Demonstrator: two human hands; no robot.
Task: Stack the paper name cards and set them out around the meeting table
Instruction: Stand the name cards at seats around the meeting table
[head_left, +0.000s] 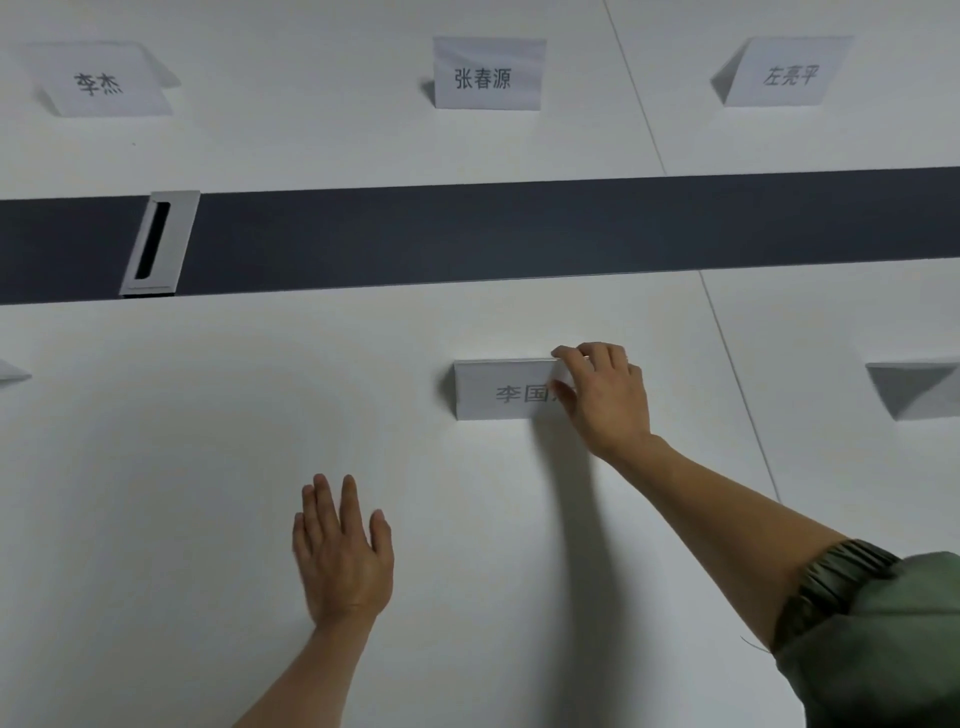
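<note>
— Nearest: green sleeve (878, 623), pushed up the right forearm. Left hand (343, 556) flat on the worktop (156, 467), fingers (332, 499) spread, holding nothing.

— And past the left hand?

— Right hand (605, 395), fingers (566, 358) pinching the right end of a folded card (498, 389) standing on the worktop. Beyond that card, dark strip (519, 234) with a cable slot (156, 244). Beyond the strip, three more cards (485, 75). Right of the held card, another (914, 389).

White folded cards stand tent-style: near card (501, 391) upright mid-table; three cards (487, 74) across far side; two at edges.
</note>
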